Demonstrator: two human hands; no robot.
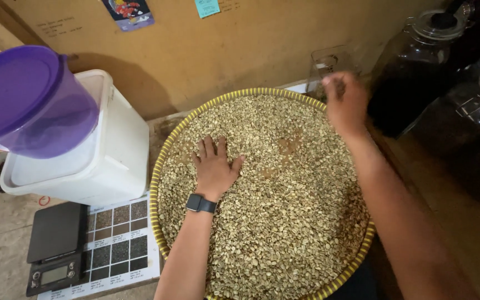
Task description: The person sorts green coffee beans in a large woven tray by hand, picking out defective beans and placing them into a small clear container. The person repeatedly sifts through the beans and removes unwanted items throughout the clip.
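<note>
Pale green coffee beans (284, 222) fill a wide round woven tray with a yellow rim (156, 183), centre of scene, running off the near edge. Beans look small, hard, light, loose; likely they slide and roll, so single ones need a fingertip pinch, and the heap moves best by sweeping with a flat palm. A few bare patches of tray show near the middle.

Left hand (213, 166) lies flat on the beans, left of centre, fingers spread apart, palm down, holding nothing. Dark watch (200, 203) on that wrist.

Right hand (344, 103) is raised over the far right rim, blurred, fingers drawn together as if pinching something small; cannot tell whether a bean is in it. A clear glass (329, 64) stands just beyond it by the wall.

Tray itself probably stiff but heavy when full; best taken at the rim on both sides.

Left: white bin (112, 161) with purple lid (23, 94) tilted over it; near left, black scale (55, 247) beside a colour-sample chart (120, 239). Far right: large dark glass jars (429, 66).
</note>
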